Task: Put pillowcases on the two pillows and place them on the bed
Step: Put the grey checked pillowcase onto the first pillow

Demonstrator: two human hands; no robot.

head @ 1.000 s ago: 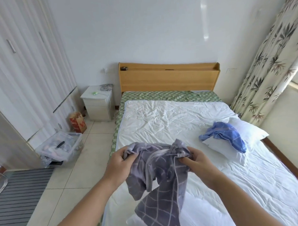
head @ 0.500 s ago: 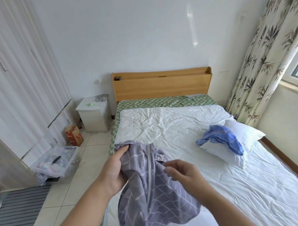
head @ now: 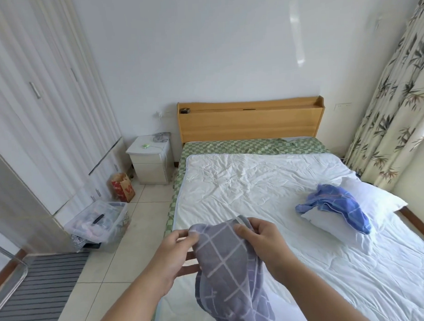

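Note:
A grey checked pillowcase [head: 226, 268] hangs in front of me above the near left part of the bed [head: 250, 183]. My left hand [head: 171, 255] pinches its top edge on the left, and my right hand [head: 264, 242] grips the same edge on the right. A bare white pillow [head: 371, 200] lies on the bed's right side. A crumpled blue pillowcase [head: 332, 204] is draped over it. A second pillow does not show in this view.
A wooden headboard [head: 250, 120] stands against the far wall. Left of the bed are a white nightstand [head: 149, 160], a red paper bag [head: 123, 187] and a clear plastic bin [head: 97, 222] on the tiled floor. Patterned curtains [head: 394, 110] hang on the right.
My right hand let go of the grey pillowcase, then took hold of its top edge again close to my left hand. The cloth now hangs straighter. The view tilted up.

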